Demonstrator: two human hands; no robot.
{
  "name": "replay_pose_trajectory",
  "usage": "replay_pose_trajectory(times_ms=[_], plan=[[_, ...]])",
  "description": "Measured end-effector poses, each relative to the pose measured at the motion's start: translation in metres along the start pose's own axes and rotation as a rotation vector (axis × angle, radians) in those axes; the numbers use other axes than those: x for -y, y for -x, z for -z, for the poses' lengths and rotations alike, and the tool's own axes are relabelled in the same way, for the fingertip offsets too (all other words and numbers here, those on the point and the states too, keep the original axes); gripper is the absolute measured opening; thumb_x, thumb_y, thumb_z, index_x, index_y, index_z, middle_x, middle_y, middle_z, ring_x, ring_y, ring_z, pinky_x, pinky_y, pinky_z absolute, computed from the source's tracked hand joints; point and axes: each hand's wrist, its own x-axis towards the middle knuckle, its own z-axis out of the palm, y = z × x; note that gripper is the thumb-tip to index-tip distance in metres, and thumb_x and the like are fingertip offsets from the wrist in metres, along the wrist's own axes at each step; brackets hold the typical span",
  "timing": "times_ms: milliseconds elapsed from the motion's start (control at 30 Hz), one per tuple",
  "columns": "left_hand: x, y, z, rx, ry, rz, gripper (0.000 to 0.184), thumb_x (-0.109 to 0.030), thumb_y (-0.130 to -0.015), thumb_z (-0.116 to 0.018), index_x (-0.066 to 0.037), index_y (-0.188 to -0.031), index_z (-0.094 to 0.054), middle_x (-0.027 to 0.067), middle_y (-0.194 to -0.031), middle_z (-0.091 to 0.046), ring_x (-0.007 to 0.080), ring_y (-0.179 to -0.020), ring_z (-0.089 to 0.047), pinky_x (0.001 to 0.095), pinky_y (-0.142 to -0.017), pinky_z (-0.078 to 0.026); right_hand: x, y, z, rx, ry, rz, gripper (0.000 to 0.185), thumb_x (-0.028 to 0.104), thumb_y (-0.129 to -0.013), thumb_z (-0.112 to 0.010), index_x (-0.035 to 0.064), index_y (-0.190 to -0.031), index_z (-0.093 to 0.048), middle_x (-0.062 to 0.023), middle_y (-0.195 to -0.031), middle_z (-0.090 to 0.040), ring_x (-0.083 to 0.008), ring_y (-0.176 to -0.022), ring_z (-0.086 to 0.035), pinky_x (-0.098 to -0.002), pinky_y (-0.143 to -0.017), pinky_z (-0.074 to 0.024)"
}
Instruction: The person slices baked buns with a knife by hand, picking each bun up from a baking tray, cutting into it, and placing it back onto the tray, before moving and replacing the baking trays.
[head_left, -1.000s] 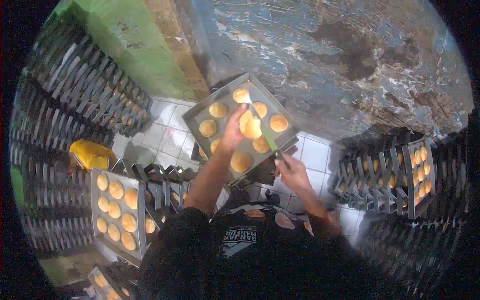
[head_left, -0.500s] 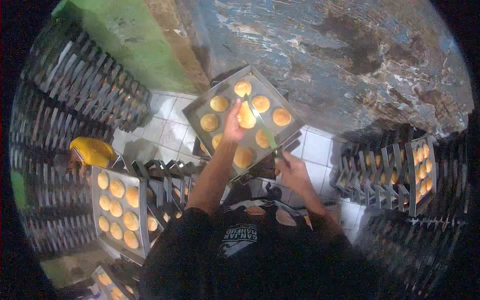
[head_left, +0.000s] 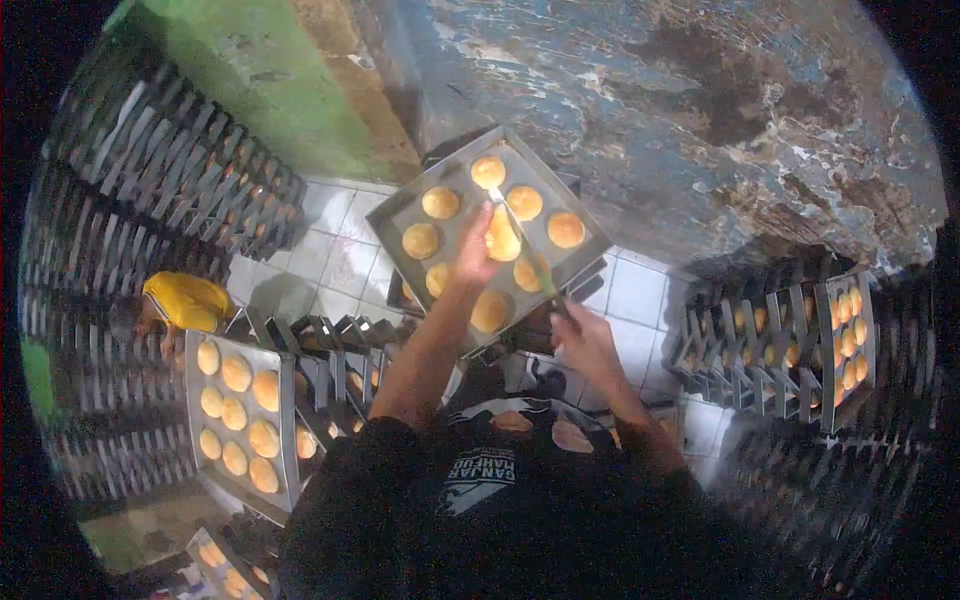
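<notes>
My left hand (head_left: 479, 250) is closed on a golden bun (head_left: 503, 242), held above a square metal tray (head_left: 395, 215). My right hand (head_left: 588, 345) grips the handle of a long thin knife (head_left: 540, 272), seen nearly edge-on and greenish toward the handle. The blade slants up and left across the bun's right side; how deep it sits in the bun, if at all, I cannot tell. Several round buns, such as one bun (head_left: 566, 230), lie in the tray around my hands. My left hand and forearm cover part of the tray.
More trays of buns stand stacked at the left (head_left: 235, 410) and right (head_left: 848, 345). Piled dark trays (head_left: 180, 160) line the left side. A person in a yellow top (head_left: 188, 300) is bent over at the left. A peeling wall (head_left: 640, 110) rises behind the tray; white floor tiles (head_left: 345, 235) show beside it.
The knife's blade has rolled to a thinner edge-on view at the bun. The bun has tilted slightly in my left hand, and both hands have shifted only a little.
</notes>
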Motion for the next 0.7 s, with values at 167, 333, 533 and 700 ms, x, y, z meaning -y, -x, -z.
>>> replay_pose_trajectory(times_ms=[167,333,533,700], plan=[[0.009,-0.003,-0.003,0.05,-0.048,-0.061,0.032,-0.039,-0.098,-0.066,-0.01,-0.112,-0.063,0.0018,-0.101,-0.069,0.017,-0.093,-0.068,0.0355,-0.082,-0.057,0.008,-0.033,-0.001,0.027,0.017,0.018,0.036,0.022,-0.1,-0.06,0.0057,-0.133,-0.062,-0.0076,-0.077,-0.068,-0.0131,-0.066,-0.062,-0.0325,-0.064,-0.0518],[-0.004,0.004,-0.005,0.088,-0.034,-0.013,0.03,-0.039,-0.098,-0.065,-0.012,-0.111,-0.063,0.0017,-0.099,-0.069,0.0162,-0.09,-0.068,0.0354,-0.079,-0.057,0.001,-0.006,0.002,0.036,-0.037,-0.02,0.042,0.021,-0.1,-0.062,0.0026,-0.138,-0.057,-0.0022,-0.07,-0.064,-0.008,-0.062,-0.055,-0.0259,-0.056,-0.046],[0.017,-0.004,-0.009,0.076,0.196,0.089,0.033,-0.043,-0.101,-0.059,-0.012,-0.111,-0.063,0.0035,-0.099,-0.07,0.0179,-0.088,-0.069,0.0364,-0.078,-0.056,-0.01,-0.056,-0.012,-0.008,0.028,0.102,0.04,0.022,-0.096,-0.066,0.006,-0.133,-0.062,-0.0123,-0.077,-0.069,-0.0193,-0.069,-0.066,-0.034,-0.069,-0.0544],[0.003,-0.003,0.003,-0.007,0.033,-0.067,0.04,-0.046,-0.104,-0.052,-0.009,-0.109,-0.064,0.0015,-0.093,-0.067,0.0135,-0.082,-0.065,0.03,-0.073,-0.054,-0.013,-0.02,-0.006,0.051,0.031,-0.029,0.038,0.022,-0.096,-0.067,0.0026,-0.128,-0.063,-0.0141,-0.074,-0.068,-0.0223,-0.069,-0.069,-0.0365,-0.066,-0.0538]])
